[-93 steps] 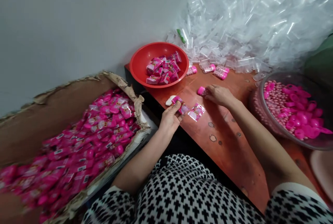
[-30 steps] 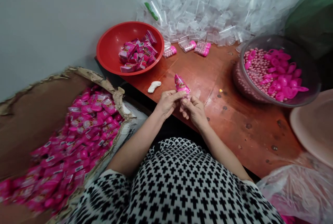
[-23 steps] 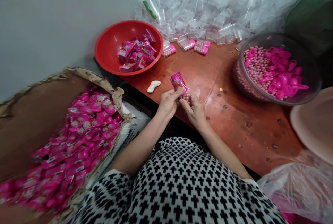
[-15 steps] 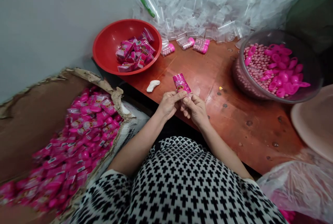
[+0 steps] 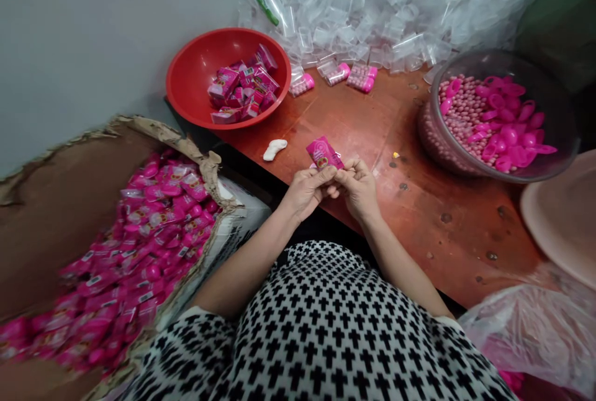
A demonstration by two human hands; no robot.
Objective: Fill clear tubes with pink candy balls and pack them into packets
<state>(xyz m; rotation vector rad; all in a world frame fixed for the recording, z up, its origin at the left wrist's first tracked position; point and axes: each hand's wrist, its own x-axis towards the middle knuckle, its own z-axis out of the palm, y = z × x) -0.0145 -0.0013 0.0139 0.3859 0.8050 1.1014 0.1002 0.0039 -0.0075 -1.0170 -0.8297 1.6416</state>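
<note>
A small pink printed packet is held between my two hands over the near edge of the brown table. My left hand pinches its lower left side with the thumb on top. The fingers of my right hand are closed on its lower right corner, close to the left fingertips. Whatever lies under the thumbs is hidden. A white, curved lump rests on the table to the left of the packet.
A red bowl holds pink packets. Left, a torn cardboard box contains many more. Clear plastic tubes are heaped behind, with bead-filled pink-capped containers in front. A dark translucent bowl holds pink beads and pink spoon-like pieces.
The packet has tilted from nearly upright to leaning left between my fingers. My right hand has turned slightly and its fingers have shifted along the packet's corner.
</note>
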